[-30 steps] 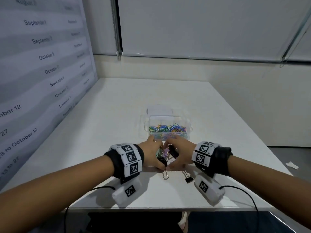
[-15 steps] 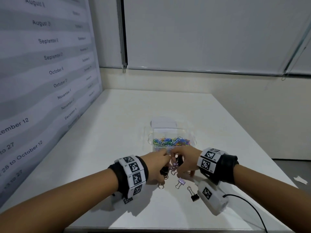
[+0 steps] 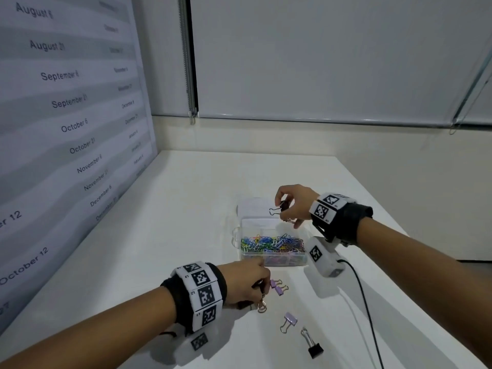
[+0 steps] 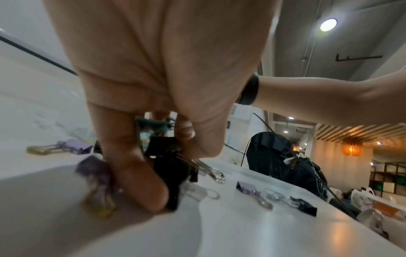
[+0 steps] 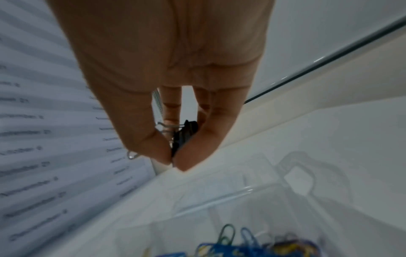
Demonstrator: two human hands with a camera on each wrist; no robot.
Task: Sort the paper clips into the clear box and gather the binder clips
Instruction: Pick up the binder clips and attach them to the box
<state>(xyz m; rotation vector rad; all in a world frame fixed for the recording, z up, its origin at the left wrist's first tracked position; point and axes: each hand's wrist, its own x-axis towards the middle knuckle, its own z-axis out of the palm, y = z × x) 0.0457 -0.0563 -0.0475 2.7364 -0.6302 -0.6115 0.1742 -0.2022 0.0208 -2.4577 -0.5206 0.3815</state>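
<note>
head view: our right hand [image 3: 294, 202] pinches a black binder clip [image 3: 282, 206] above the clear box [image 3: 271, 258]; left hand [image 3: 246, 284] grips several binder clips [image 4: 167, 156]. we should gather them outside it, away from the paper clips [image 3: 271, 243].

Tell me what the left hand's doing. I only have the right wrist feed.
Observer: The left hand is low on the table, in front of the clear box, gripping a black binder clip.
Operator: Any clips loose?
Observer: At least four lie loose on the table: two lilac clips beside the left hand, another lilac clip and a loose black clip nearer the front edge.
</note>
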